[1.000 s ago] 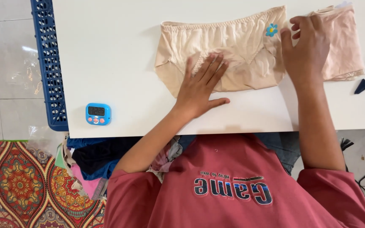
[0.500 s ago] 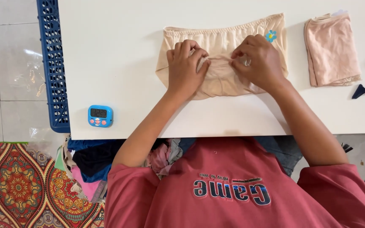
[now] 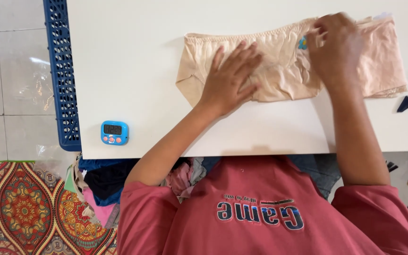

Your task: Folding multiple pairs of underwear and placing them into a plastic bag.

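On the white bench [image 3: 133,56] | left hand [image 3: 230,78] spread flat, pressing beige underwear [image 3: 270,71] | right hand [image 3: 336,49] blurred, grip unclear | step: mid-fold | next, likely: fold the right side over.

Blue timer [image 3: 114,132] on white table [image 3: 128,56], blue crate [image 3: 62,75] alongside.

Bright, even daylight fills the scene, and the white table [image 3: 133,61] is close to washed out. Soft, short shadows sit under the left hand [image 3: 230,78] and both forearms. The right hand [image 3: 336,49] is smeared by motion blur; the rest is sharp. A pale glare patch shows on the floor tiles [image 3: 36,87] far left of the grip.
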